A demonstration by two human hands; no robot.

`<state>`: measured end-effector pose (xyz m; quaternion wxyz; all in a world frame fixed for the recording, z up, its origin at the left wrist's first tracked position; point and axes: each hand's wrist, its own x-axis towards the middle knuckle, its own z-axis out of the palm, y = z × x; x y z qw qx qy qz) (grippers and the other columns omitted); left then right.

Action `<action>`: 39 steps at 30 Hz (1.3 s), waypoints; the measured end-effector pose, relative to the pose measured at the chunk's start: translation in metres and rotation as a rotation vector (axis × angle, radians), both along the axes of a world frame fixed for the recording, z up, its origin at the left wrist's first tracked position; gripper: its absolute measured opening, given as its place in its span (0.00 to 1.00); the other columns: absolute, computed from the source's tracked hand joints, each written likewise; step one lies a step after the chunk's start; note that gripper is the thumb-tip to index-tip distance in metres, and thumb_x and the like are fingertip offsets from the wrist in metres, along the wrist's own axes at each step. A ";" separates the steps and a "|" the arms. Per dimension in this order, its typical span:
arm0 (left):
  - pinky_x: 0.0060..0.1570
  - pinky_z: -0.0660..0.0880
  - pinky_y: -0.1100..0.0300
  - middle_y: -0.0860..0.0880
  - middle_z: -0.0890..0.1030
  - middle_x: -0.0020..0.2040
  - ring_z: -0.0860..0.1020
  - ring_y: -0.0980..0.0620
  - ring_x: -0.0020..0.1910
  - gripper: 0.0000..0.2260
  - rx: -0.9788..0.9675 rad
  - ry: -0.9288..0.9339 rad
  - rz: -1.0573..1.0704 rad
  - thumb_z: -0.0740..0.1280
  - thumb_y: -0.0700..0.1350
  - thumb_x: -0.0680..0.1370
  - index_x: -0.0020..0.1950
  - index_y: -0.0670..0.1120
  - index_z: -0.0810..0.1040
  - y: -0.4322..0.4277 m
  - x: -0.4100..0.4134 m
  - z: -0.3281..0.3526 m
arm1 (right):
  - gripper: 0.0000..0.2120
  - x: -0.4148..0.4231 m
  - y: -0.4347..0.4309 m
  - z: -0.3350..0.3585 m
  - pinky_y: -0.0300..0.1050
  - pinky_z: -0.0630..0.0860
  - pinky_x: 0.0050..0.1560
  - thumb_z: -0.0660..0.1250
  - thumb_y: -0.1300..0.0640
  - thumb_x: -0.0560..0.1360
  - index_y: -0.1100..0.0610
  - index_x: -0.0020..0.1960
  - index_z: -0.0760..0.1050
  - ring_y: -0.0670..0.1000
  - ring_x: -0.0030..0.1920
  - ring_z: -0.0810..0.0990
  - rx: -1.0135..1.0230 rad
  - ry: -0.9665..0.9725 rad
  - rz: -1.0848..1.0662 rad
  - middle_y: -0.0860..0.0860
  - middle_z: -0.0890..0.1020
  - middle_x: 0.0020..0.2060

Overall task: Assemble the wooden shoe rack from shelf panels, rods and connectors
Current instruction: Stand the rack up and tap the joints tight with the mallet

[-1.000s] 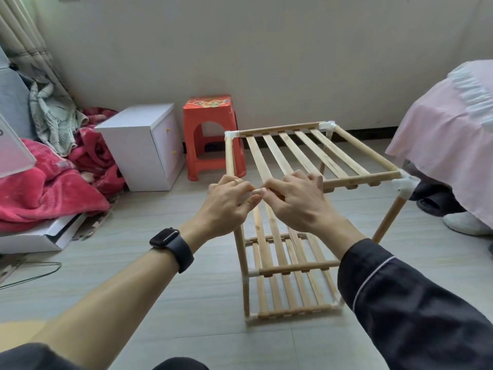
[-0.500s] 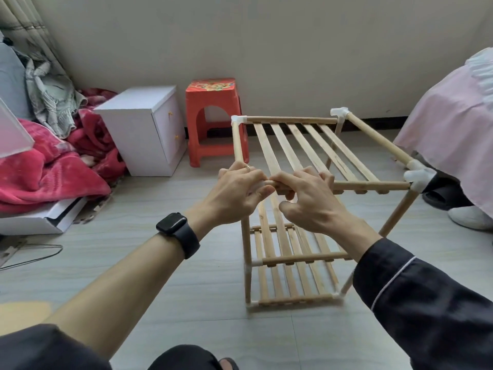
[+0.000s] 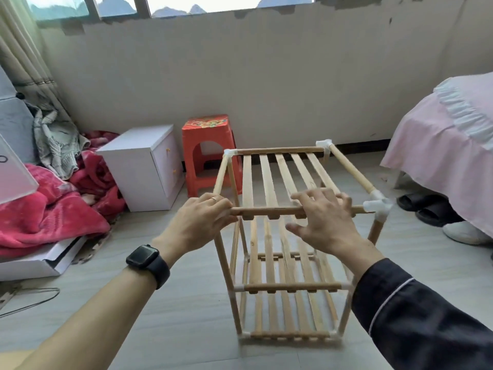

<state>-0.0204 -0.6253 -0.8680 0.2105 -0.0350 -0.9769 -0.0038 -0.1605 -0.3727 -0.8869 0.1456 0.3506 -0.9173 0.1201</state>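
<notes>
- Wooden shoe rack upright on the pale tiled floor, in the middle of the view, close in front of the person; three slatted levels, one above another, joined by upright rods
- Top shelf panel with five slats running away from the camera; white connectors on three corners: far left, far right, near right; near-left corner hidden behind a hand
- Left hand at that near-left corner, fingers curled round the left end of the front rod, gripping it; ring on one finger, black smartwatch on the wrist, forearm bare
- Right hand over the right half of the same rod, fingers spread and fairly straight, thumb out below the rod, nothing held; slightly blurred, so touching or just above cannot be told; dark sleeve with thin white piping down the arm
- Behind the rack, against the wall: red plastic stool; just left of it, a white bedside cabinet
- At left: red blanket heaped on the floor, a flat white box at its near edge, a curtain above
- At right: bed under a pink cover; dark slippers and a white shoe at its foot
- Along the top edge, a window
</notes>
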 end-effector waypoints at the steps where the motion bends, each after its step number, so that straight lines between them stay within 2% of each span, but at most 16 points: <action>1: 0.51 0.78 0.46 0.50 0.84 0.51 0.80 0.45 0.60 0.23 -0.041 -0.003 0.018 0.55 0.61 0.80 0.54 0.45 0.81 -0.005 0.001 0.003 | 0.22 -0.002 0.005 -0.001 0.60 0.56 0.68 0.68 0.38 0.76 0.39 0.68 0.68 0.51 0.71 0.66 0.028 0.023 -0.026 0.43 0.74 0.66; 4: 0.55 0.74 0.51 0.54 0.84 0.53 0.77 0.50 0.65 0.22 -0.134 -0.043 0.102 0.54 0.61 0.79 0.54 0.49 0.80 -0.019 -0.005 0.009 | 0.13 0.000 0.008 0.002 0.60 0.54 0.70 0.66 0.47 0.79 0.42 0.64 0.74 0.52 0.71 0.67 0.022 0.087 -0.023 0.43 0.76 0.65; 7: 0.62 0.69 0.54 0.57 0.82 0.61 0.70 0.54 0.73 0.17 -0.178 -0.090 0.241 0.54 0.59 0.82 0.59 0.53 0.77 -0.033 -0.016 0.007 | 0.15 0.012 0.002 0.008 0.53 0.66 0.71 0.68 0.51 0.79 0.49 0.65 0.75 0.51 0.67 0.70 -0.014 0.029 0.113 0.48 0.73 0.66; 11: 0.68 0.65 0.54 0.54 0.74 0.72 0.62 0.53 0.77 0.14 -0.163 -0.134 0.429 0.55 0.52 0.85 0.71 0.54 0.70 -0.027 -0.029 0.004 | 0.14 0.022 0.004 0.021 0.45 0.79 0.61 0.69 0.52 0.79 0.52 0.64 0.77 0.47 0.60 0.77 -0.310 -0.130 0.340 0.47 0.75 0.64; 13: 0.72 0.62 0.51 0.51 0.68 0.76 0.61 0.50 0.77 0.22 -0.098 -0.110 0.444 0.59 0.46 0.82 0.77 0.52 0.63 -0.010 -0.035 0.003 | 0.10 0.018 0.009 0.026 0.44 0.79 0.58 0.68 0.51 0.79 0.51 0.59 0.80 0.46 0.57 0.77 -0.437 -0.094 0.302 0.46 0.78 0.60; 15: 0.76 0.59 0.46 0.49 0.64 0.78 0.59 0.48 0.77 0.31 -0.035 -0.040 0.331 0.64 0.44 0.76 0.79 0.53 0.59 0.016 -0.040 0.000 | 0.08 0.003 0.017 0.027 0.48 0.75 0.61 0.67 0.50 0.79 0.50 0.56 0.80 0.47 0.60 0.74 -0.479 -0.069 0.144 0.46 0.80 0.58; 18: 0.77 0.57 0.41 0.50 0.60 0.79 0.58 0.49 0.78 0.34 -0.052 0.007 0.077 0.69 0.48 0.74 0.78 0.57 0.58 0.062 -0.053 -0.012 | 0.11 -0.025 0.034 0.020 0.51 0.64 0.68 0.65 0.46 0.80 0.48 0.58 0.81 0.51 0.70 0.66 -0.428 -0.249 -0.065 0.47 0.78 0.63; 22: 0.76 0.59 0.41 0.50 0.64 0.78 0.62 0.49 0.78 0.26 -0.076 0.049 -0.086 0.66 0.55 0.80 0.76 0.61 0.60 0.110 -0.079 -0.034 | 0.24 -0.041 0.049 0.007 0.54 0.54 0.76 0.55 0.37 0.76 0.48 0.58 0.83 0.46 0.78 0.56 -0.428 -0.427 0.051 0.45 0.73 0.72; 25: 0.70 0.67 0.47 0.52 0.73 0.71 0.71 0.50 0.71 0.17 -0.070 0.123 -0.159 0.59 0.54 0.83 0.72 0.59 0.67 0.109 -0.089 -0.046 | 0.30 -0.044 0.060 0.003 0.59 0.55 0.76 0.47 0.32 0.75 0.45 0.59 0.82 0.41 0.78 0.53 -0.290 -0.369 0.070 0.40 0.71 0.73; 27: 0.64 0.70 0.52 0.54 0.76 0.65 0.74 0.51 0.65 0.12 -0.061 0.170 -0.197 0.59 0.53 0.83 0.65 0.57 0.72 0.100 -0.091 -0.046 | 0.34 -0.043 0.069 0.004 0.55 0.56 0.74 0.42 0.28 0.76 0.43 0.54 0.81 0.41 0.78 0.55 -0.194 -0.259 0.076 0.39 0.74 0.69; 29: 0.61 0.72 0.52 0.55 0.76 0.62 0.75 0.52 0.62 0.08 -0.083 0.203 -0.218 0.62 0.53 0.82 0.60 0.55 0.72 0.094 -0.093 -0.045 | 0.37 -0.040 0.073 0.007 0.53 0.57 0.74 0.37 0.25 0.76 0.44 0.49 0.79 0.43 0.77 0.58 -0.142 -0.164 0.088 0.38 0.78 0.63; 33: 0.63 0.72 0.47 0.53 0.76 0.63 0.75 0.51 0.63 0.08 -0.116 0.251 -0.241 0.65 0.49 0.81 0.60 0.53 0.72 0.086 -0.092 -0.049 | 0.37 -0.028 0.072 0.010 0.54 0.57 0.73 0.38 0.22 0.74 0.44 0.47 0.78 0.46 0.73 0.64 -0.053 -0.050 0.105 0.41 0.81 0.57; 36: 0.66 0.71 0.41 0.52 0.74 0.63 0.74 0.50 0.64 0.12 -0.177 0.282 -0.232 0.69 0.46 0.80 0.60 0.51 0.71 0.078 -0.086 -0.054 | 0.38 -0.018 0.070 0.012 0.53 0.58 0.70 0.40 0.21 0.74 0.45 0.46 0.80 0.46 0.65 0.70 -0.061 0.016 0.153 0.41 0.81 0.49; 39: 0.68 0.68 0.33 0.50 0.76 0.62 0.75 0.49 0.65 0.17 -0.266 0.272 -0.232 0.72 0.41 0.76 0.61 0.49 0.69 0.072 -0.080 -0.051 | 0.38 -0.011 0.064 0.017 0.51 0.58 0.65 0.41 0.22 0.75 0.46 0.42 0.80 0.45 0.56 0.70 -0.077 0.013 0.179 0.39 0.80 0.41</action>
